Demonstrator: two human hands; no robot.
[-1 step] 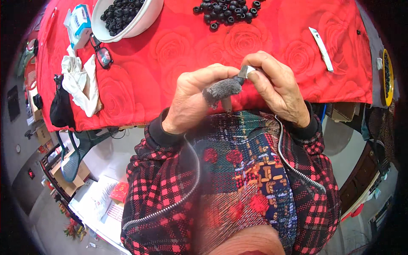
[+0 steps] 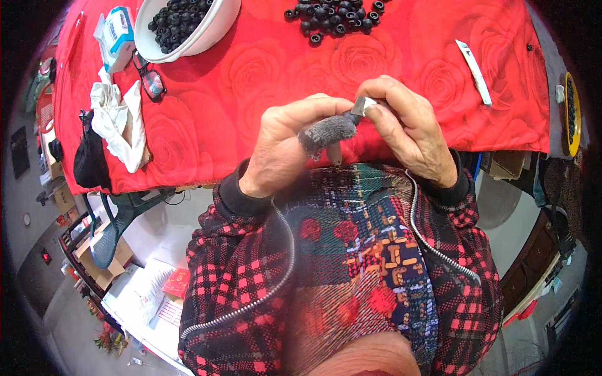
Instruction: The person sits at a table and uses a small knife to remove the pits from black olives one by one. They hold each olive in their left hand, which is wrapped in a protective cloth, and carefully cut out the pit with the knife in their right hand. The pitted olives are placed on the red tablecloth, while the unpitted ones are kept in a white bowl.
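Over the near edge of the red tablecloth my two hands meet. My left hand is closed, pinching a small black rubber piece that is mostly hidden by the fingers. A grey knit sleeve covers one of its digits. Between thumb and forefinger, my right hand grips a small metal blade with a white wrapped end. The blade's edge appears to touch the black piece. Beyond my hands lies a pile of similar black round pieces, some showing hollow ends.
At the back left a white bowl holds many more black pieces. Beside it are a blue-and-white box, eyeglasses, white gloves and a black cloth item. A white strip lies right; a yellow-rimmed container stands beyond the table.
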